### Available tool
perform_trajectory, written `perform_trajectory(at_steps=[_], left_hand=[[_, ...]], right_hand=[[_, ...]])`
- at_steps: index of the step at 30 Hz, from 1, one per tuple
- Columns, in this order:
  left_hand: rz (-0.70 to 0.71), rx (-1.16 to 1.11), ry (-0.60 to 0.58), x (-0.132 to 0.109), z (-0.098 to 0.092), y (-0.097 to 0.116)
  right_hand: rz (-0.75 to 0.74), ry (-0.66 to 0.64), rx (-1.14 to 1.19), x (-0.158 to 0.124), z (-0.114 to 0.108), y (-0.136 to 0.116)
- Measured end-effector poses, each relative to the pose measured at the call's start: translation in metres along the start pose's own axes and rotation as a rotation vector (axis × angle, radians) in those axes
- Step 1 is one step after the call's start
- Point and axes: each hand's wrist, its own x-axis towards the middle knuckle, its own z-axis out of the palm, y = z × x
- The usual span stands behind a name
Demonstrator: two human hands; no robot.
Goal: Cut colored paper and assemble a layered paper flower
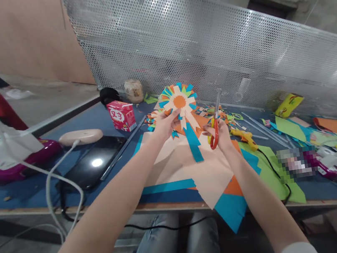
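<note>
My left hand [168,123] pinches a paper rosette [179,101] by its lower left edge, holding it up over the table. The rosette has an orange round centre, cream petals and an outer ring of blue, green and orange strips. Blue and cream tails [194,146] hang beneath it. In my right hand [221,132] is a pair of scissors [215,124] with orange-red and yellow handles, its blades pointing up, just right of the rosette. Sheets of cream paper [173,159] lie under both hands, with blue and orange sheets partly beneath them.
Behind the sheets are paper scraps [225,116]. To the right lie a yellow glue gun [245,138] and green paper [282,177]. On the left are a black tablet [94,163], a pink-red carton [121,115] and a purple tissue box [22,163]. A perforated metal screen [174,37] stands behind.
</note>
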Motion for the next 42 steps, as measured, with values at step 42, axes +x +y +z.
perform_trajectory(at_steps=[42], left_hand=[[-0.003, 0.245, -0.006, 0.002, -0.016, -0.002]], right_hand=[[0.094, 0.125, -1.128, -0.002, -0.014, -0.003]])
